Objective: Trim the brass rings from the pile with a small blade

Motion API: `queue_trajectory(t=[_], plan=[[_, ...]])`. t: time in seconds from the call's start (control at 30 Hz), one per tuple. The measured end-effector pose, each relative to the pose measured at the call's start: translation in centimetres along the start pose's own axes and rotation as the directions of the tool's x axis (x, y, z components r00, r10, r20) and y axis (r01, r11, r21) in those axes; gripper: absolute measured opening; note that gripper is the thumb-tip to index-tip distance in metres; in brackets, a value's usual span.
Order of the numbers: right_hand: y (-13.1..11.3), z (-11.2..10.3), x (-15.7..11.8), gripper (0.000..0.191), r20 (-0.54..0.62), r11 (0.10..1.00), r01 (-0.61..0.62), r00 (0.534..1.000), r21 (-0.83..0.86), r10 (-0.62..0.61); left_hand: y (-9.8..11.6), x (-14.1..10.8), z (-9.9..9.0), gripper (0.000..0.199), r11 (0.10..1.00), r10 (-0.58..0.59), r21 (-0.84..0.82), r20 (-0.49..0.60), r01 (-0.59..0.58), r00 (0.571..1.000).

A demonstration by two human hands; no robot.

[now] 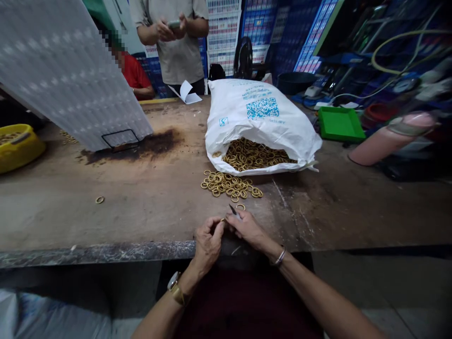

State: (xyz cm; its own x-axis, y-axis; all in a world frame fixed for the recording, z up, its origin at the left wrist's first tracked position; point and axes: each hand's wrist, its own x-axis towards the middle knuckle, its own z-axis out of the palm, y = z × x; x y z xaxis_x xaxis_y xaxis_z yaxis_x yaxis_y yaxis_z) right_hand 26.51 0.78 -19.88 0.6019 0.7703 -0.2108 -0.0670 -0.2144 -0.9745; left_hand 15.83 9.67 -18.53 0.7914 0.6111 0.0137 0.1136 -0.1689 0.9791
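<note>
At the table's point(151, 219) near edge, your left hand point(207, 245) has its grip pinched together, thumb and fingertips clamped on a small brass-coloured ring point(222, 220) seen almost edge-on. Your right hand point(249, 230) is just beside it, its grip closed around a small knife point(236, 215), with the dark blade pointing toward the far edge and slightly left. The held ring sits between your two hands, right at the left grip's fingertips and close to the right grip; you cannot tell from this view whether the knife touches it. One loose ring point(240, 207) lies just beyond the right grip, on the far-edge side. Past that, a spread pile of rings point(229, 184) lies well inside the near edge, in front of a white sack point(263, 108) whose open mouth faces you and shows many more rings point(254, 155). The sack reaches back toward the far edge. Another single ring point(100, 200) lies apart, well to the left of your hands. On the table's left side stand a yellow basin point(21, 150) and a tall white ribbed panel point(70, 70) by a black wire stand point(122, 139); on the right, toward the far edge, are a green tray point(341, 123) and a pink bottle point(388, 140).
</note>
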Motion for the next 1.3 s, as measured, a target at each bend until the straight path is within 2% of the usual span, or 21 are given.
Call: queue_trajectory(t=[0.07,0.13,0.23,0.33,0.47,0.53,0.63,0.73,0.8,0.93,1.03,1.17,1.3], plan=[[0.2,0.1,0.1,0.039,0.063,0.988,-0.096,0.994,0.119,0.089,0.2,0.0,0.0,0.021,0.999,-0.005,-0.033,0.045,0.007,0.999],[0.3,0.2,0.3,0.039,0.045,0.982,-0.105,0.994,0.156,0.099,0.4,0.0,-0.1,0.026,0.991,-0.101,-0.082,0.086,0.108,0.991],[0.2,0.2,0.6,0.032,-0.048,0.997,-0.014,0.999,0.071,0.017,0.7,0.2,-0.3,0.033,0.959,-0.241,-0.118,0.153,0.26,0.958],[-0.3,0.1,0.8,0.028,-0.076,0.999,0.041,0.996,-0.017,-0.042,0.7,0.3,-0.5,0.035,0.922,-0.27,-0.209,0.255,0.325,0.929],[-0.4,0.1,1.0,0.025,-0.047,0.997,0.058,0.997,-0.051,-0.061,0.7,0.2,-0.6,0.038,0.778,-0.344,-0.416,0.345,0.471,0.873],[-0.2,0.0,1.1,0.022,-0.083,0.991,0.076,0.993,-0.114,-0.085,0.8,0.2,-0.5,0.039,0.731,-0.361,-0.467,0.355,0.498,0.862],[0.2,-0.6,0.8,0.017,-0.114,0.923,0.167,0.969,-0.346,-0.218,0.6,0.2,-0.5,0.039,0.756,-0.347,-0.464,0.313,0.461,0.884],[0.3,-1.0,0.0,0.013,0.06,0.789,0.288,0.95,-0.543,-0.306,0.2,0.2,-0.6,0.037,0.836,-0.288,-0.396,0.273,0.38,0.918],[0.1,-1.1,-0.6,0.012,0.159,0.741,0.322,0.945,-0.589,-0.284,0.1,0.2,-0.7,0.036,0.887,-0.241,-0.33,0.266,0.323,0.933],[-0.2,-0.8,-1.0,0.008,0.197,0.71,0.346,0.937,-0.614,-0.287,0.2,0.1,-0.9,0.037,0.945,-0.193,-0.216,0.24,0.246,0.952],[-0.3,-0.7,-0.9,0.009,0.206,0.693,0.337,0.941,-0.638,-0.268,0.4,0.1,-1.1,0.038,0.971,-0.161,-0.139,0.211,0.193,0.964],[-0.5,-0.5,-0.8,0.01,0.214,0.678,0.282,0.959,-0.679,-0.185,0.2,0.0,-1.2,0.036,0.992,-0.105,-0.054,0.16,0.115,0.981],[-0.6,-0.4,-0.7,0.014,0.14,0.594,0.174,0.985,-0.786,-0.103,0.8,-0.6,-1.3,0.034,0.987,-0.118,-0.086,0.179,0.135,0.977]])
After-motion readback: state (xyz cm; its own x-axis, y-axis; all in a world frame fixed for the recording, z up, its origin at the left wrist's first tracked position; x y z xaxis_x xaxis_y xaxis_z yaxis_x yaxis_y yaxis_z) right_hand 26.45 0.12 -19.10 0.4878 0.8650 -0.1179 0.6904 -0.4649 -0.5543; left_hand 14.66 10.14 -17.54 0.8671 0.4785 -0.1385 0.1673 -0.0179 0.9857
